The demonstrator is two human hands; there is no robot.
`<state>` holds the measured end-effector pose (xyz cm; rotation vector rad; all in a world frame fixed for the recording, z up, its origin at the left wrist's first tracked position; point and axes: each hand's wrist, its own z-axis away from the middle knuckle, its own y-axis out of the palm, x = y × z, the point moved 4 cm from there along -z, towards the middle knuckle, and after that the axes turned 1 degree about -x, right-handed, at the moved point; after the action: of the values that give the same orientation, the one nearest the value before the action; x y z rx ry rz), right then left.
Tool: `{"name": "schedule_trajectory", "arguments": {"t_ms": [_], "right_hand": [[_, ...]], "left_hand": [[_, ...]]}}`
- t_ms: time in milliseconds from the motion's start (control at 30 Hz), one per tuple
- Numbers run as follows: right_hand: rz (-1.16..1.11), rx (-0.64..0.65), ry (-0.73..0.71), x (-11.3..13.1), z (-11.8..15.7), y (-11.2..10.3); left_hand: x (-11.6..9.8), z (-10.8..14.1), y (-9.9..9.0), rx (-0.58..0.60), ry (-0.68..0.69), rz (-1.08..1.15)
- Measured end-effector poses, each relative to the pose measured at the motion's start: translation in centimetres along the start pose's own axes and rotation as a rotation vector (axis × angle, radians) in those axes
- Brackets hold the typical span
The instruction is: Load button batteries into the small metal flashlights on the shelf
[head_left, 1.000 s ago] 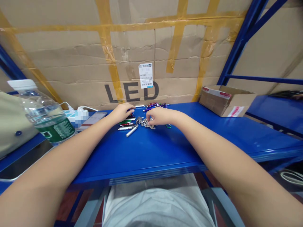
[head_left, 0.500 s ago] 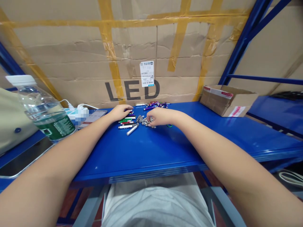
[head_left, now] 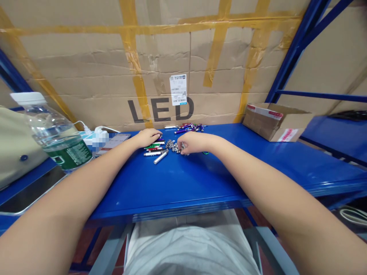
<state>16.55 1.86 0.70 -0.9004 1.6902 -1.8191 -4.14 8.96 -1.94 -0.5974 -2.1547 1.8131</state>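
My left hand rests palm down at the far end of a row of small metal penlights, fingers loosely stretched over them. The row is green, red, black and silver. A single silver penlight lies slanted in front of it. My right hand is pinched at the near right side of a pile of small silver discs that look like button cells. Its fingertips touch the pile, and what sits between them is mostly hidden. Behind my right hand is a heap of purple, red and blue penlights.
A water bottle, a dark phone, another phone and a white charger with cables are on the left. An open cardboard box stands back right. A large taped carton walls off the back of the blue table.
My left hand has lowered and flattened slightly over the penlights, its fingers less arched. My right hand stays at the disc pile with only a small finger shift.
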Motion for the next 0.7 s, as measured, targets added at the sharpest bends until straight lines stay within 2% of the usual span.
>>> {"name": "schedule_trajectory", "arguments": {"t_ms": [167, 333, 567, 700], "right_hand": [[0.001, 0.004, -0.01, -0.6, -0.5, 0.4], [-0.013, -0.017, -0.02, -1.1, -0.8, 0.6], [-0.01, -0.001, -0.044, -1.0, -0.9, 0.9], [-0.036, 0.001, -0.029, -0.6, -0.5, 0.6]], "left_hand": [[-0.3, 0.2, -0.6, 0.051, 0.015, -0.081], [-0.8, 0.3, -0.5, 0.081, 0.02, -0.055], [-2.2, 0.7, 0.3, 0.161, -0.111, 0.001], [-3.5, 0.6, -0.6, 0.066, -0.016, -0.069]]}}
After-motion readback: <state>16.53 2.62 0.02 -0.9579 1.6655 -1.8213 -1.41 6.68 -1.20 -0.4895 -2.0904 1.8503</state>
